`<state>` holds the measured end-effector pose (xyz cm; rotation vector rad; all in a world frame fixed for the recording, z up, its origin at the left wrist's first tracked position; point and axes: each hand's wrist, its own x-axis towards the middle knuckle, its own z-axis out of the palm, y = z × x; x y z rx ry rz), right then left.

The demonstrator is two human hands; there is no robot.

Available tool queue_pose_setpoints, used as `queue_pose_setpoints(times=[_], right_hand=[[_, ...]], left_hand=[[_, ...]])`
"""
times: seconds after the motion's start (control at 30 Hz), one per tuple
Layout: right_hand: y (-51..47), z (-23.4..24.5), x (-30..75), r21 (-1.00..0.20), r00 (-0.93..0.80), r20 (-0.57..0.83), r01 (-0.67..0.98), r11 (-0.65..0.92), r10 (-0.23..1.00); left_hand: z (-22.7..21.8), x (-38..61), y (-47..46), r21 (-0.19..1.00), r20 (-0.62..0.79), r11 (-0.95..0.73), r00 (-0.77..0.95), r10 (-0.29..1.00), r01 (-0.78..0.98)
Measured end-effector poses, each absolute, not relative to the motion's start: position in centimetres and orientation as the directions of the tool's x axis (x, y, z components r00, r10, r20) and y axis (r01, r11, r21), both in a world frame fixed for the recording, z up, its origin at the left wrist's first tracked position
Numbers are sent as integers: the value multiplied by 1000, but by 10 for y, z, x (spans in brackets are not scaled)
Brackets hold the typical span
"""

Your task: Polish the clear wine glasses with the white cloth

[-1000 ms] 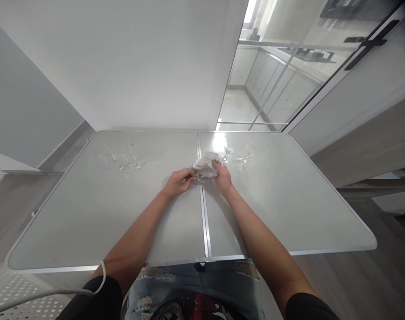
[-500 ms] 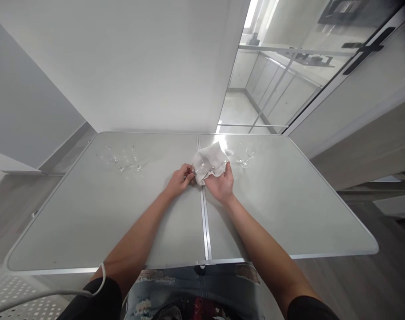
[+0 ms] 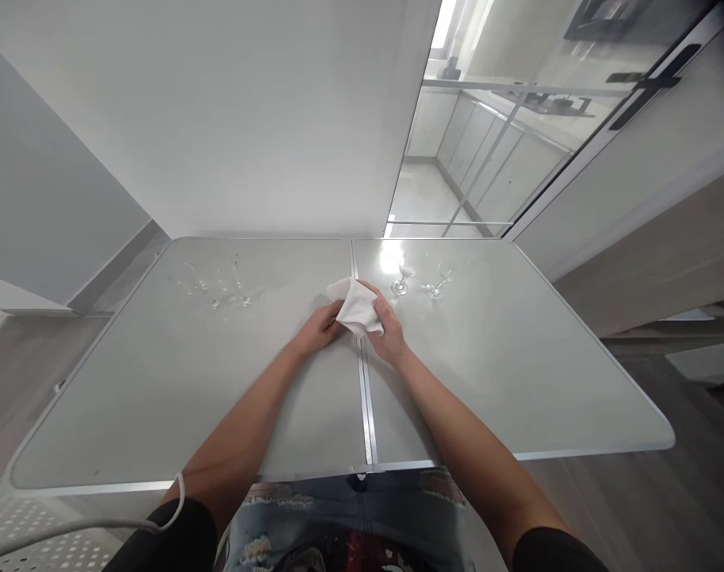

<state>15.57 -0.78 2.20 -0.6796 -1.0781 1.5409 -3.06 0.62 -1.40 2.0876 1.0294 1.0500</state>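
A white cloth [image 3: 358, 308] is folded over near the middle of the table, above the metal seam. My right hand [image 3: 390, 330] is closed around its right side, thumb on top. My left hand [image 3: 321, 327] is closed at the cloth's left edge, where it holds the stem end of a clear glass. Most of that glass is now hidden by the cloth and fingers. Two clear stemmed glasses stand just beyond to the right, the nearer glass [image 3: 400, 283] and a second glass [image 3: 438, 286].
Several clear glasses [image 3: 216, 300] stand at the table's back left, hard to make out against the surface. The pale table [image 3: 486, 381] has a metal rim and backs onto a white wall [image 3: 248, 119]. A glazed door [image 3: 486, 151] lies behind on the right.
My right hand has folded the cloth over the glass, which lay visible on it before. The fingers have turned over and closed. The glass behind at right is now uncovered to view.
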Motion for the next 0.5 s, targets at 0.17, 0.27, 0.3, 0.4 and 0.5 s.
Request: queue_pose_setpoints(times=[0.17, 0.27, 0.3, 0.4, 0.5], right_hand=[[-5, 10, 149, -913, -216, 119, -408, 21, 969], [-4, 9, 149, -939, -228, 225, -312, 148, 947], [-4, 9, 150, -942, -251, 266, -274, 196, 931], [-3, 7, 152, -937, -354, 347, -170, 305, 868], [-1, 3, 153, -929, -404, 362, -80, 362, 840]], left_hand=[[-17, -31, 8, 736, 401, -541, 381, 833, 408], [-20, -32, 9, 730, 434, -547, 340, 834, 411], [-22, -32, 10, 734, 439, -538, 316, 841, 414], [-28, -34, 11, 745, 428, -486, 232, 873, 457], [-33, -36, 13, 743, 429, -455, 172, 887, 492]])
